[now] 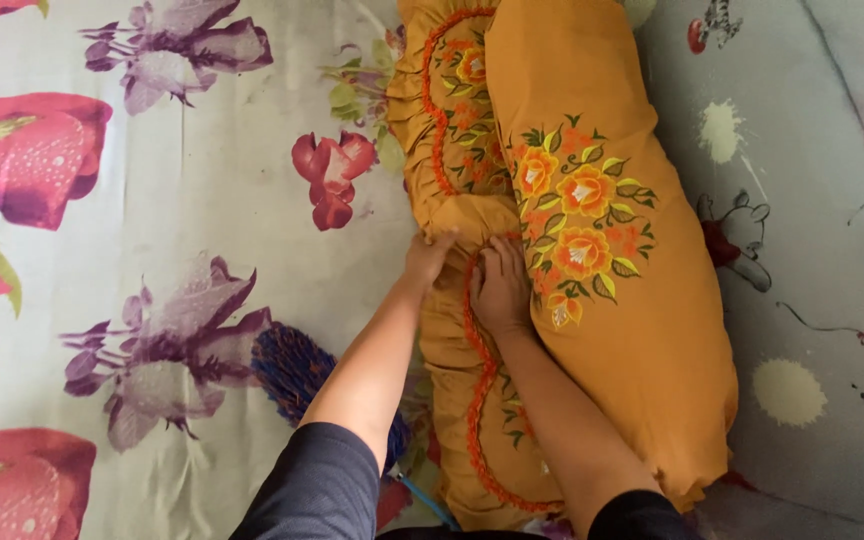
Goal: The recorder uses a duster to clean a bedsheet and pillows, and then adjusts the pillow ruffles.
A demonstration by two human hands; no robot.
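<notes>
Head view, looking straight down onto a bed. Orange pillow (pixel 612 260) lies lengthwise away from the person, long axis running from near the body up toward the top of frame, slightly tilted to the right at the near end. Embroidered flowers (pixel 582 215) show on its upper face. Along its left side sits a ruffled flap (pixel 452 130) of the same orange cloth, edged in red stitching.

Left hand (pixel 426 258) reaches in from the lower left; grip closed, fingers pinching the gathered cloth at the flap's edge. Right hand (pixel 500 290) lies just beside it, fingers curled down and pressing into the seam between flap and pillow; whether it has pinched cloth or only presses cannot be told. Both hands touch the cover about midway along its length, nearly touching each other. Pillow bulk lies to the right of both hands, so the right hand is nearer.

Floral sheet (pixel 152 200) covers the bed left of the pillow; grey printed blanket (pixel 812 200) lies right. Dark blue tassel (pixel 292 365) rests beside the left forearm.
</notes>
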